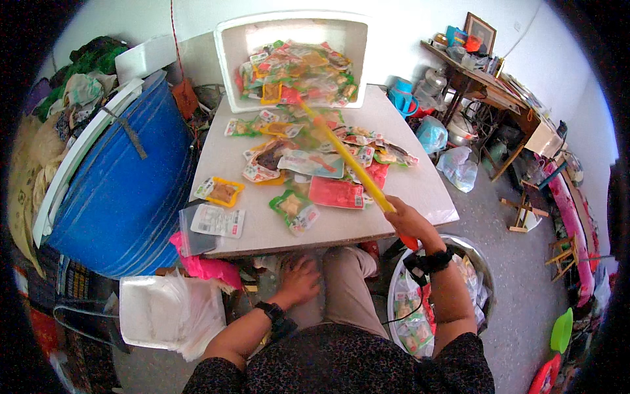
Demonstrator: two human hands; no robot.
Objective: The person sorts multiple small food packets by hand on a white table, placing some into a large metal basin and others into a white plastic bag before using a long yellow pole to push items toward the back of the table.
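My right hand (412, 221) grips a yellow stick (347, 156) with red at its near end. The stick slants across the table (266, 224) to the mouth of a white foam box (365, 64) lying on its side, and its far part is blurred. Small sealed food packets (305, 59) are heaped inside the box. More packets spread over the tabletop, among them a red packet (336, 192), a green-edged packet (294, 209) and a yellow-edged packet (219, 191). My left hand (300, 281) rests on my left leg, fingers apart and holding nothing.
A metal basin (485, 276) of packets stands right of my legs. At left are a large blue barrel (128, 182) and a white foam container (147, 315) with plastic bags. A blue thermos (402, 96) and a cluttered wooden desk (497, 86) stand at the right.
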